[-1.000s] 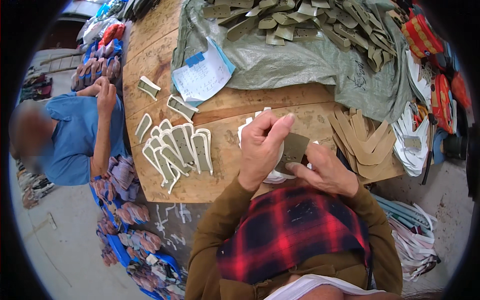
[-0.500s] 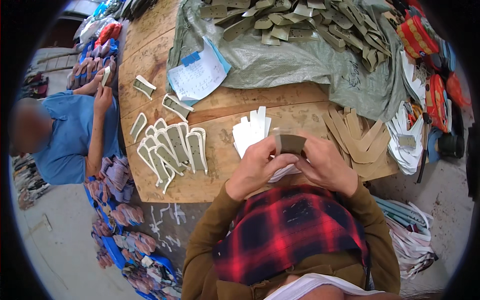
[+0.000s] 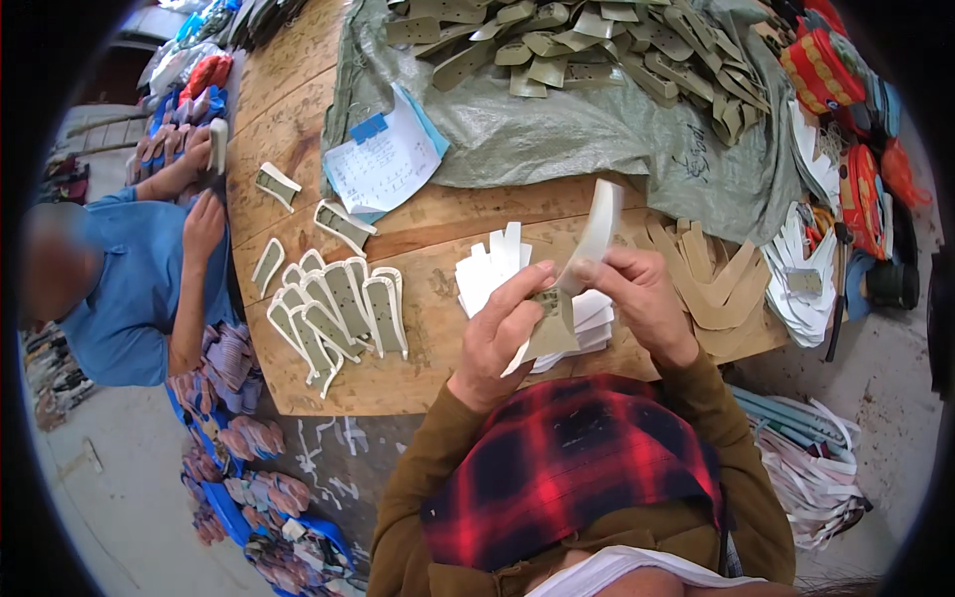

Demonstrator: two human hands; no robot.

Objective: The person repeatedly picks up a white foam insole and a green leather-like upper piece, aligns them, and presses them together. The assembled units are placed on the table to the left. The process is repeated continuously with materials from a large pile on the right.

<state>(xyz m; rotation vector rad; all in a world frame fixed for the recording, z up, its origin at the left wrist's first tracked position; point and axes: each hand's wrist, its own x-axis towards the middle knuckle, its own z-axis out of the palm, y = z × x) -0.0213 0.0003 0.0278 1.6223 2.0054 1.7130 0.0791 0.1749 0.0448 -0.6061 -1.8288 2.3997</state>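
Observation:
My left hand (image 3: 497, 333) grips a curved olive-green piece (image 3: 555, 336) with small holes, with a white edge showing by my fingers. A white strip (image 3: 600, 224) stands up from that piece. My right hand (image 3: 642, 298) pinches the strip near its lower end, close to the left fingertips. Just beyond and under my hands lie flat white cut pieces (image 3: 494, 264) on the wooden table (image 3: 428, 249). To the left, several olive pieces with white edging (image 3: 338, 303) overlap in a group.
Plain olive pieces (image 3: 557, 45) are heaped on a green woven sack (image 3: 557, 129) at the back. A written sheet (image 3: 383, 159) lies left of it. Brown V-shaped pieces (image 3: 731, 298) and white pieces (image 3: 806, 254) are at right. A co-worker in blue (image 3: 139, 289) handles a piece at left.
My hands have turned the olive piece and drawn slightly apart. The white strip now rises upright between them. The co-worker's hands have moved apart.

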